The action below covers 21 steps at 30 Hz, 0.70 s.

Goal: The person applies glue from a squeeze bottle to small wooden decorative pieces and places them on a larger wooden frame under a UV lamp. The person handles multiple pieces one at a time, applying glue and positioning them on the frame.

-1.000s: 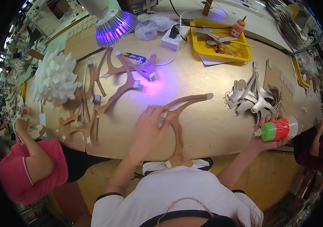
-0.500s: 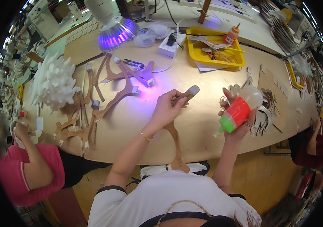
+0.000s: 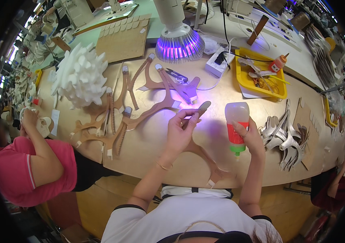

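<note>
A: Nearest the lower edge, what do the hands have?

B: The left hand, at centre frame, has its fingers closed round one arm of a tan, branching flat leather-like strap piece, lifting its grey-tipped end off the pale wooden worktop under the violet glow. The rest of the piece trails down toward the lower middle. The right hand, just to its right, grips a clear squeeze bottle with a red label and green cap, held cap-down.

A: How would that strap handle?

B: I judge it light and floppy, thin enough to bend under its own weight (the long arms would sag), so it is best taken near the tip being worked, as now. The bottle looks soft-walled and would squirt if squeezed hard.

A: And further off?

B: To the left lie more tan strap pieces; right of the hands, a heap of silvery cut shapes. Beyond, a white spiky stack at upper left, a lamp with violet lights at top centre, and a yellow tray of tools at upper right. A person in a pink top sits at lower left. Nothing lies between the two hands.
</note>
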Each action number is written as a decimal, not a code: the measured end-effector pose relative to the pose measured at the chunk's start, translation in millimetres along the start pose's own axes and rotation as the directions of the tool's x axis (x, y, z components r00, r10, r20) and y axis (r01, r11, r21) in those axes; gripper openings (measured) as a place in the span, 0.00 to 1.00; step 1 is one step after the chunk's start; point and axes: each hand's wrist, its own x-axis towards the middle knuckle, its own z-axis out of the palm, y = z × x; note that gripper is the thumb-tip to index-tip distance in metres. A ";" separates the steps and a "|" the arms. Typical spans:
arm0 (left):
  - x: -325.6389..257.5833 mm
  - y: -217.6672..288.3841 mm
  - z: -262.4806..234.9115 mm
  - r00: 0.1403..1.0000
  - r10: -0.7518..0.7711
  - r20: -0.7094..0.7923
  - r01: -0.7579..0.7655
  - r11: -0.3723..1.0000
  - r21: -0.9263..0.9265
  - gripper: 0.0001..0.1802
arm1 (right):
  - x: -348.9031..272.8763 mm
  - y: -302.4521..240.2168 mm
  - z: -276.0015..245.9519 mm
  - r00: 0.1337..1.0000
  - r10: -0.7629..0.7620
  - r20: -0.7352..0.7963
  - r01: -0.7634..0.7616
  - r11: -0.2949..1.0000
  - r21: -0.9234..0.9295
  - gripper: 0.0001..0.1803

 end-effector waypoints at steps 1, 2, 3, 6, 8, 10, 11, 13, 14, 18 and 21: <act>-1.1 -1.8 2.6 1.000 0.013 -0.018 -0.013 1.000 0.015 0.13 | 0.1 0.9 -0.7 0.999 -0.005 -0.044 0.000 0.995 -0.102 0.39; -2.6 -2.3 3.7 0.996 0.084 -0.026 -0.081 0.991 0.106 0.12 | 0.4 1.6 -1.1 0.996 0.005 -0.086 -0.031 0.954 -0.298 0.41; -4.1 -2.0 4.4 0.992 0.127 -0.027 -0.119 0.971 0.207 0.12 | 0.9 2.1 -1.7 0.992 0.006 -0.129 -0.068 0.875 -0.480 0.42; -7.4 1.3 7.1 0.982 0.175 -0.065 -0.153 0.955 0.256 0.11 | 2.2 3.3 -4.8 0.986 -0.006 -0.168 -0.123 0.650 -0.750 0.47; -7.8 4.1 7.9 0.972 0.211 -0.102 -0.178 0.947 0.267 0.10 | 2.9 4.6 -8.9 0.988 -0.009 -0.154 -0.119 0.590 -0.799 0.50; -8.0 7.1 6.7 0.949 0.292 -0.121 -0.236 0.909 0.343 0.09 | 2.7 6.5 -14.1 0.991 -0.004 -0.134 -0.106 0.593 -0.798 0.52; -6.6 8.0 6.1 0.954 0.275 -0.116 -0.212 0.900 0.382 0.08 | 3.8 7.3 -17.8 0.995 0.007 -0.097 -0.081 0.615 -0.785 0.52; -5.1 9.1 5.7 0.960 0.266 -0.093 -0.198 0.873 0.446 0.06 | 7.0 7.2 -30.5 0.998 0.030 -0.046 -0.054 0.645 -0.762 0.51; -4.1 9.3 5.3 0.957 0.280 -0.074 -0.211 0.850 0.482 0.06 | 8.4 7.0 -37.3 0.997 -0.070 -0.039 0.010 0.589 -0.808 0.48; 0.2 10.5 3.5 0.948 0.319 -0.003 -0.264 0.790 0.554 0.05 | 28.2 -0.2 -68.9 0.912 -0.408 -0.024 0.160 0.410 -0.898 0.34; 4.0 10.6 5.8 0.957 0.288 0.024 -0.257 0.813 0.523 0.05 | 68.2 -17.2 -98.8 0.919 -0.393 -0.031 0.227 0.591 -0.774 0.24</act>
